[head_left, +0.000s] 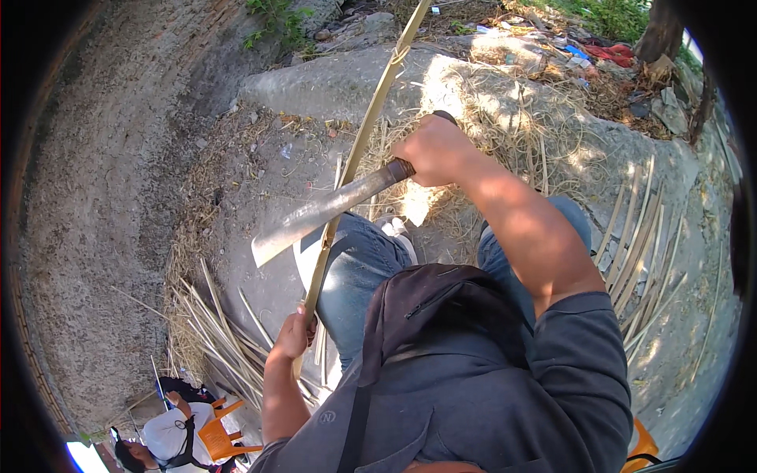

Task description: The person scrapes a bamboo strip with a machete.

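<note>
My left hand (295, 334) is closed around the lower part of a long bamboo strip (365, 135), which slants up past my left thigh and leaves the picture at the top. My right hand (438, 151) grips the dark handle of a machete (315, 213). Its broad blade points to the left and crosses the strip above my left knee. Blade and strip overlap in view; whether the edge has bitten into the bamboo I cannot tell. A knot-like joint shows near the strip's upper end.
Split bamboo strips (217, 335) lie in a bundle at my left, and more strips (643, 244) at my right. Pale shavings (505, 130) cover the ground ahead by a concrete ledge (331, 83). Another person (169, 433) sits on an orange chair (221, 432) at lower left.
</note>
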Demonstrator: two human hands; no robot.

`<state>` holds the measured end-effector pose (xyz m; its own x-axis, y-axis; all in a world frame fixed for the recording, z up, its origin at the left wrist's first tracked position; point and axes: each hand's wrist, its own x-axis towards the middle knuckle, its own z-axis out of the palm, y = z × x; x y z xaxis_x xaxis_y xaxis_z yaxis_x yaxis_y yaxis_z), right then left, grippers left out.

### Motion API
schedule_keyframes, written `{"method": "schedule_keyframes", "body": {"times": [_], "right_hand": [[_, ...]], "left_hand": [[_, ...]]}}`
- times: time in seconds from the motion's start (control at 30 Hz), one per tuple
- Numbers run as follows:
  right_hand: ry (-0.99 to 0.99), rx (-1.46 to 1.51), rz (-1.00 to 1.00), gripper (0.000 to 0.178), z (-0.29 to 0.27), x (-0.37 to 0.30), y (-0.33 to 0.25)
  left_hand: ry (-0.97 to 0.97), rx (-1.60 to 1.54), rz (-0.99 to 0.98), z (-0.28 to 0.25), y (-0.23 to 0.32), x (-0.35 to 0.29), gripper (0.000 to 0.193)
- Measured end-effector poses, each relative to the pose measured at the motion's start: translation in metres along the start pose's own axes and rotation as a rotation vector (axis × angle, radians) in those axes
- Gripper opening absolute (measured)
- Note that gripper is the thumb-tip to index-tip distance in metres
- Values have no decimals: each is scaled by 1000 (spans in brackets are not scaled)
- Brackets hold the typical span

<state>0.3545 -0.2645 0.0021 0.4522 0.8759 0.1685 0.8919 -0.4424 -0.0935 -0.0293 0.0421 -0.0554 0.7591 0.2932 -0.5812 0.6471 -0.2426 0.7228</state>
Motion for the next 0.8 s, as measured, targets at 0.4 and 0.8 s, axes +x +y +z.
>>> {"method": "schedule_keyframes", "body": {"times": [0.4, 0.8], "right_hand": [[78, 510, 771, 25, -4, -33, 51], [148, 577, 1039, 29, 23, -35, 112]], "left_hand": [[-62, -11, -87, 1, 17, -4, 71], [-25, 51, -24, -4, 16, 0, 71]]}}
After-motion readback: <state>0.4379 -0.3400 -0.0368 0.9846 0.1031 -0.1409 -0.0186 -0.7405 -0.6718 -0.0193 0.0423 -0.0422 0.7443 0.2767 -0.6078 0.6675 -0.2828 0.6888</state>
